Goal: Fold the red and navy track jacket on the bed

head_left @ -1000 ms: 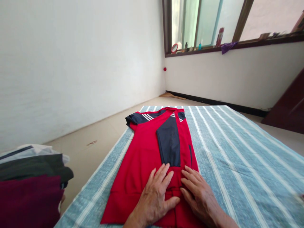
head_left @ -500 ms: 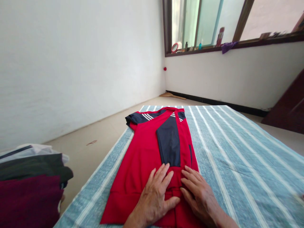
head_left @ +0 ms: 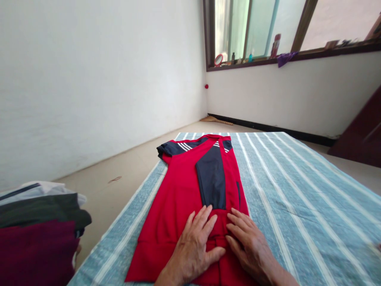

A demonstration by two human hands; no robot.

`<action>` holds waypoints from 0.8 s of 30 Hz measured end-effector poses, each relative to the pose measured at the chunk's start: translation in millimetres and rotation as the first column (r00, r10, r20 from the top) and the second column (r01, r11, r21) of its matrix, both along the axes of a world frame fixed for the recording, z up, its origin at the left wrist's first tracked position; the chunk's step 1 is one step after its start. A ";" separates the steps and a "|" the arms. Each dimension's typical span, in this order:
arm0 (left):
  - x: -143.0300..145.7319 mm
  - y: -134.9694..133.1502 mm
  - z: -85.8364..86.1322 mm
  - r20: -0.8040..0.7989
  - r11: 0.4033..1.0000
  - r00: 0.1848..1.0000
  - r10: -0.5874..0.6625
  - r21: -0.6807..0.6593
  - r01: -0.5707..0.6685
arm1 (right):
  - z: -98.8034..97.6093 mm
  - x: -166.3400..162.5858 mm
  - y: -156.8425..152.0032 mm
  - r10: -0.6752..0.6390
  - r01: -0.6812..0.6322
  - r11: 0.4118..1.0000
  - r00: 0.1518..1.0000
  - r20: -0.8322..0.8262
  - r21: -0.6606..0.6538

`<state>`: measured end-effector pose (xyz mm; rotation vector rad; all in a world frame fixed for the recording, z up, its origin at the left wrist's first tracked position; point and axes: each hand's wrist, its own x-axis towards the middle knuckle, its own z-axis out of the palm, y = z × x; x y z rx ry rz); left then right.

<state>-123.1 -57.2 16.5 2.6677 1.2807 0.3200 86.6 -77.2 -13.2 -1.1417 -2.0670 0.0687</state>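
A red jacket (head_left: 175, 190) with dark navy panels and white stripes lies partly folded on a striped blue cloth (head_left: 276, 178). One side is turned inward, so a navy sleeve (head_left: 212, 178) runs lengthwise along it. My left hand (head_left: 195, 238) rests flat on the red fabric just below the sleeve's end, fingers stretched out and thumb pointing right. Beside it, my right hand (head_left: 248, 240) lies on the garment's right edge with its fingers extended toward the left hand. The jacket's lower end is partly hidden under both hands and wrists.
Folded clothes in maroon (head_left: 35, 250), dark green (head_left: 44, 208) and white (head_left: 50, 187) are stacked at the lower left. A broom (head_left: 218, 120) lies on the floor by the far wall. Small items, including a red-framed mirror (head_left: 218, 60), line the windowsill.
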 end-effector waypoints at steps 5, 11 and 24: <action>0.1 0.3 -0.4 0.026 1.000 1.000 0.001 -0.005 -0.001 | 1.2 0.0 -0.5 -0.001 0.001 1.000 1.000 -0.018 0.003; 1.3 0.5 2.3 0.015 1.000 1.000 0.003 -0.017 -0.003 | -0.2 0.4 -0.1 0.002 -0.002 1.000 1.000 -0.001 -0.006; 0.6 0.5 0.6 0.025 1.000 1.000 0.008 -0.026 -0.007 | -1.4 1.1 -0.3 -0.004 0.004 1.000 1.000 0.005 -0.015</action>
